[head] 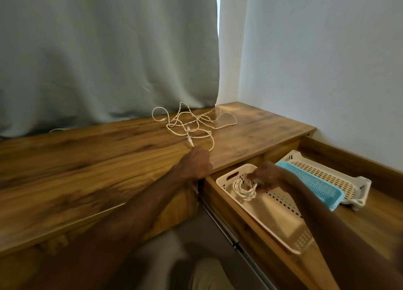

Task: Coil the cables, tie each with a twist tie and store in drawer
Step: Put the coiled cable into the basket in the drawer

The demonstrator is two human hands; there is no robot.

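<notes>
Right hand [265, 176] closed on a coil [244, 188] of white cable, fingers pinching its far side and lowering it into the near cream basket [281, 231]; left hand [199, 163] curled shut at the desk edge, apparently braced there, with a cable end just beyond the knuckles, though whether anything is pinched cannot be told.

Wooden desk [87, 154] running across the scene, curtain [98, 50] hanging behind it, bare wall at right. Drawer [370, 220] pulled open at right, low enough for the right arm to reach down into. Three baskets inside: the cream one nearest, a blue basket [316, 187] beside it, another cream basket [327, 172] farthest right, presumably for keeping tied cables apart.

Loose cable [192, 121] sprawled on the far desk top, uncoiled, one plug end trailing toward the left hand, probably next in line.

Coil sitting at the far end of its basket, loops gathered tight; a dark twist tie [241, 178] seemingly binding its far side, too small to be sure.
</notes>
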